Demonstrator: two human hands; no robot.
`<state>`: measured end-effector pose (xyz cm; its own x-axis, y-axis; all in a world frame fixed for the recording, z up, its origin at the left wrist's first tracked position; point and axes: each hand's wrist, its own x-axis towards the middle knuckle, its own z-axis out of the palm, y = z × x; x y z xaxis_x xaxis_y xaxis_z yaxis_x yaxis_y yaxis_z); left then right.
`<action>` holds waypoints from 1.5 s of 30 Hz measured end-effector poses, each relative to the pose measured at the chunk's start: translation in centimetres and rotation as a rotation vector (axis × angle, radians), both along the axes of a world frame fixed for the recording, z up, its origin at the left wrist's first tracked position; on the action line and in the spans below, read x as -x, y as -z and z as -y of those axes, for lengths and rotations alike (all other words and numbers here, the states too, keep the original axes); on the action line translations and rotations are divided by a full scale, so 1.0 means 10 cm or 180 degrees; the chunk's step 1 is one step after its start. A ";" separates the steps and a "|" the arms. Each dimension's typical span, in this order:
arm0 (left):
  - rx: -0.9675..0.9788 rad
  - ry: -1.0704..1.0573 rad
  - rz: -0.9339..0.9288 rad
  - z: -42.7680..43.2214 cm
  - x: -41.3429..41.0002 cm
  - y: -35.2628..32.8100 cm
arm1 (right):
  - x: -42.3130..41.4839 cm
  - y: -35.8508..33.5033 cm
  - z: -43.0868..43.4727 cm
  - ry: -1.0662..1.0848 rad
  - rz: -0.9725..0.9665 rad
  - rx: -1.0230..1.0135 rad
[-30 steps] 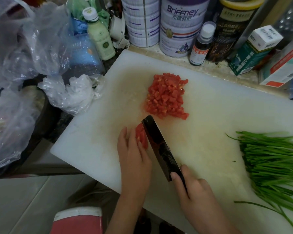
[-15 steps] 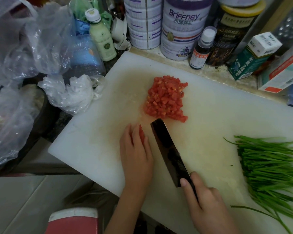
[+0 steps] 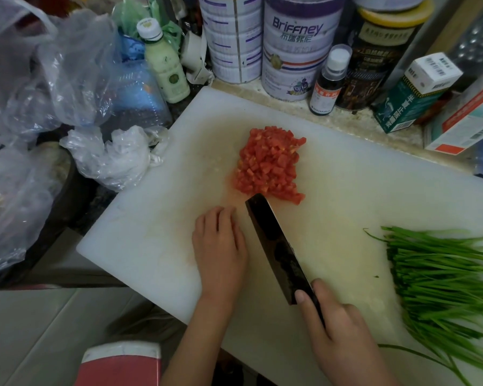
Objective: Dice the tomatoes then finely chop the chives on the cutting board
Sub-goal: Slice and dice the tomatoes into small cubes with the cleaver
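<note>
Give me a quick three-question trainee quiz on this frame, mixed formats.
1. True or false: the chives are already chopped.
2. The knife is: A lying loose; B held by the right hand; C in a sink.
3. Fill in: the knife tip is at the near edge of the diced tomatoes, which lie on the white ____.

Key: 1 false, they are whole stalks; 2 B; 3 cutting board.
</note>
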<state>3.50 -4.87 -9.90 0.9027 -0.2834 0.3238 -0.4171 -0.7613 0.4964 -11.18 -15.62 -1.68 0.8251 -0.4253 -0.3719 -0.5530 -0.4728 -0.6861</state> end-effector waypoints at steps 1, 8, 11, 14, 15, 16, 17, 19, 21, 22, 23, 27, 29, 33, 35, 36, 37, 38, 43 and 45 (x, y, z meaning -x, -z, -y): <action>0.0046 0.0057 0.0015 -0.01 -0.01 0.00 | -0.01 -0.03 0.01 0.0014 -0.0036 0.0006; -0.0027 0.1017 0.0138 -0.24 -0.10 -0.03 | -0.04 -0.09 0.05 -0.0053 -0.0277 0.0013; 0.0054 0.1624 0.0037 -0.36 -0.18 -0.07 | -0.02 -0.08 0.05 -0.0073 -0.0317 0.0041; 0.0110 0.2166 -0.0177 -0.48 -0.28 -0.11 | 0.00 -0.07 0.02 -0.0024 -0.0389 0.0122; 0.0093 0.2273 -0.0214 -0.50 -0.32 -0.11 | 0.00 -0.06 0.00 0.0001 -0.0426 0.0161; 0.0052 0.2331 -0.0219 -0.53 -0.34 -0.12 | -0.01 -0.06 -0.02 0.0005 -0.0460 0.0180; -0.0005 0.2334 -0.0192 -0.55 -0.35 -0.12 | -0.02 -0.07 -0.04 -0.0019 -0.0431 0.0177; -0.0099 0.2099 -0.0147 -0.62 -0.30 -0.13 | -0.07 -0.08 -0.10 -0.0075 -0.0353 0.0169; -0.0106 0.1542 -0.0223 -0.69 -0.20 -0.17 | -0.10 -0.07 -0.14 -0.0149 -0.0324 0.0197; -0.0085 0.1238 -0.0268 -0.72 -0.14 -0.18 | -0.12 -0.05 -0.15 -0.0160 -0.0296 0.0213; -0.0069 0.0986 -0.0292 -0.73 -0.08 -0.19 | -0.13 -0.05 -0.16 -0.0152 -0.0253 0.0211; 0.0017 0.0688 -0.0346 -0.72 0.08 -0.12 | -0.17 0.00 -0.21 -0.0179 -0.0072 0.0291; 0.0134 0.0660 -0.0434 -0.70 0.10 -0.09 | -0.18 0.02 -0.26 -0.0243 -0.0006 0.0396; 0.0163 0.0707 -0.0306 -0.69 0.08 -0.06 | -0.16 0.02 -0.35 -0.0285 0.0082 0.0503; 0.0181 0.0848 -0.0146 -0.72 0.04 -0.04 | -0.14 0.03 -0.38 -0.0189 0.0024 0.0489; 0.0168 0.0942 -0.0102 -0.74 0.00 -0.04 | -0.14 0.02 -0.39 -0.0146 -0.0001 0.0489; 0.0130 0.1038 -0.0099 -0.76 -0.05 -0.02 | -0.14 0.02 -0.41 -0.0126 -0.0007 0.0502; 0.0079 0.1128 -0.0118 -0.79 -0.09 -0.02 | -0.14 0.02 -0.42 -0.0123 0.0006 0.0515; 0.0040 0.1433 -0.0177 -0.83 -0.17 0.00 | -0.13 0.10 -0.46 -0.0098 0.0177 0.0740; 0.0144 0.1480 -0.0191 -0.82 -0.14 -0.01 | -0.12 0.09 -0.44 -0.0109 0.0272 0.0911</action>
